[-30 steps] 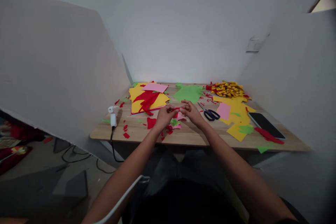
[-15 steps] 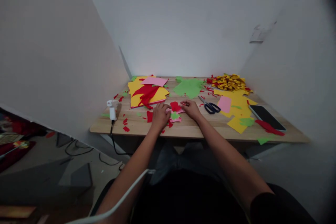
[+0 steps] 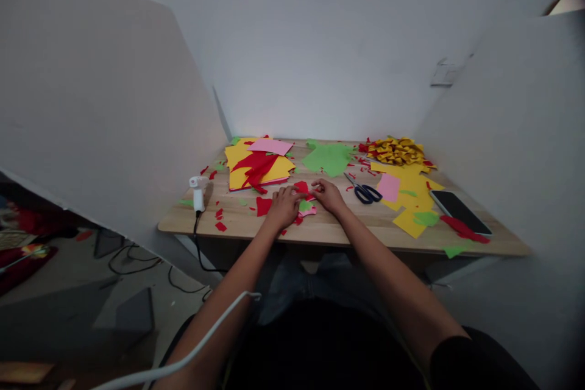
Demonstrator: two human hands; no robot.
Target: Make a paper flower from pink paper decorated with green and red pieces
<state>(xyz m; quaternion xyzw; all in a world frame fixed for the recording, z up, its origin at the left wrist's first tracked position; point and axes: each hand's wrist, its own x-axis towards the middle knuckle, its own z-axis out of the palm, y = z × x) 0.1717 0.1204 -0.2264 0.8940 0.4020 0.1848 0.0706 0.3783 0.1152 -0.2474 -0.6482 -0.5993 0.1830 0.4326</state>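
Note:
A small red paper piece [image 3: 301, 186] lies low over the table between my two hands. My left hand [image 3: 283, 205] is closed at its left side, with the fingers curled over its lower edge. At the right edge of that piece, my right hand [image 3: 328, 196] is closed in a pinch; the exact fingertip contact is too small to see. Just below are a green paper scrap [image 3: 304, 206] and a pink paper piece [image 3: 309, 211], partly covered by my left hand. Dark-handled scissors [image 3: 365, 192] rest to the right of my right hand.
Yellow sheets [image 3: 235, 178] with red strips and a pink sheet [image 3: 272, 146] lie at back left. Behind my hands is a green sheet [image 3: 329, 159]. A yellow folded-paper pile [image 3: 397, 151], a phone [image 3: 459, 212] and a white corded device [image 3: 198, 196] stand around; partitions flank the table.
Both hands have lowered from holding a red piece above the table. They parted around it, leaving it flatter, then drew closer together over it.

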